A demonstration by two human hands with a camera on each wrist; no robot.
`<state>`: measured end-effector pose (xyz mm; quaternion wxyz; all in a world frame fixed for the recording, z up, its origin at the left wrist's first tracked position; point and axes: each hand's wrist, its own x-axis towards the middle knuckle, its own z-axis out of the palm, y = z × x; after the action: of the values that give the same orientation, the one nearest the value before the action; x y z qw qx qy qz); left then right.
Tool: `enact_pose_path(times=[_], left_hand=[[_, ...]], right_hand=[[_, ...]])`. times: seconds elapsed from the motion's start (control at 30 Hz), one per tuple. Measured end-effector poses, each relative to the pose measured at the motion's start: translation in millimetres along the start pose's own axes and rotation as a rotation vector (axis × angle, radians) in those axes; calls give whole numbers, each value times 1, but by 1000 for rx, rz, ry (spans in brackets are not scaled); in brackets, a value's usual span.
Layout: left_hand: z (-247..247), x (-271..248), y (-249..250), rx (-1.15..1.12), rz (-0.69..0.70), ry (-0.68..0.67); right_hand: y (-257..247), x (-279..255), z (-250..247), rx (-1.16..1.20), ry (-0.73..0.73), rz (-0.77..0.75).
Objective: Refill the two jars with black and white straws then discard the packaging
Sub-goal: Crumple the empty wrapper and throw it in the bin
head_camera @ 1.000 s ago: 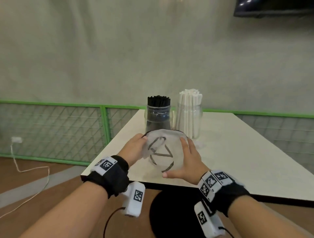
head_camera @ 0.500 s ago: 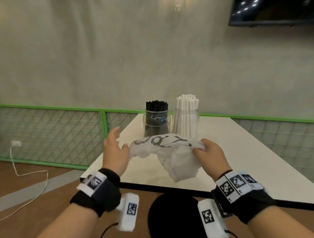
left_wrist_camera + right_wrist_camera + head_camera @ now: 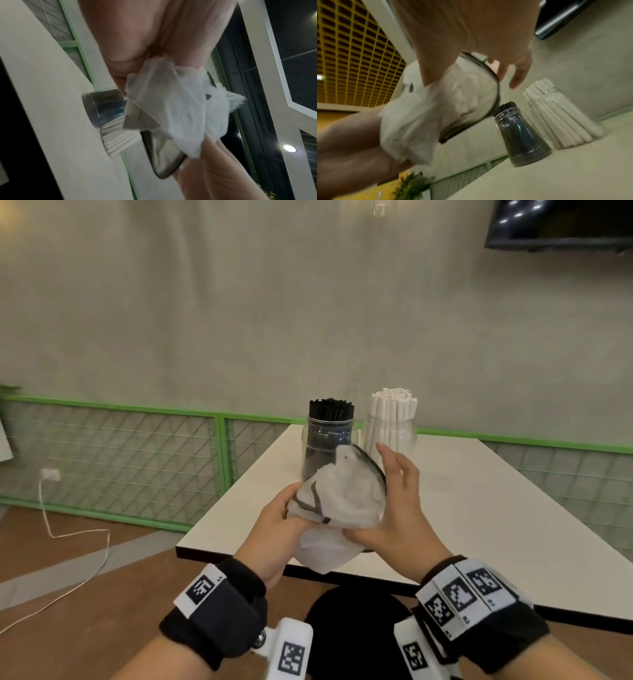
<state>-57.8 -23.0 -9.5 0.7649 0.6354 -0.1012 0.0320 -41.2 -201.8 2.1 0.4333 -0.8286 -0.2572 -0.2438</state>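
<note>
Jars: black jar (image 3: 327, 436) and white jar (image 3: 391, 426) stood full on the desk (image 3: 479, 508).
Left: bag (image 3: 337, 501), before the jars, gripped by left hand (image 3: 274, 529), right hand (image 3: 394, 508) fingers loosely cupping it; undiscarded.

a white table (image 3: 496, 518) carries two clear jars — black straws (image 3: 330, 409) beside white straws (image 3: 394, 405).

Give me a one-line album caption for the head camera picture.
Both hands, left and right, crumple a white bag above the table, two filled straw jars standing behind.
</note>
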Motion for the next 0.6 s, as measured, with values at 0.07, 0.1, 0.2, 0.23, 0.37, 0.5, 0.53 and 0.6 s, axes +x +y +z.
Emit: enact_pose_path(times=[0.07,0.1,0.2,0.23,0.37,0.5,0.53,0.6], left_hand=[[-1,2,-1,18,-18,-1],[-1,3,-3,34,-15,29],[4,3,-5,98,-56,116],[6,0,-3,106,-105,103],[4,-7,10,-193,-280,-116],[-17,0,3,-301,-228,8],[-22,1,-1,-279,-213,52],[-37,-1,-11,-226,-169,109]], right_hand=[[-3,2,0,217,-183,24],[-3,2,2,253,-219,23],[-5,5,12,9,-61,-109],[-6,7,15,-54,1,-125],[-9,9,25,-342,21,-228],[-21,-3,43,-110,-295,-146],[-23,-6,46,-37,-380,-100],[-25,-12,49,24,-495,-48]])
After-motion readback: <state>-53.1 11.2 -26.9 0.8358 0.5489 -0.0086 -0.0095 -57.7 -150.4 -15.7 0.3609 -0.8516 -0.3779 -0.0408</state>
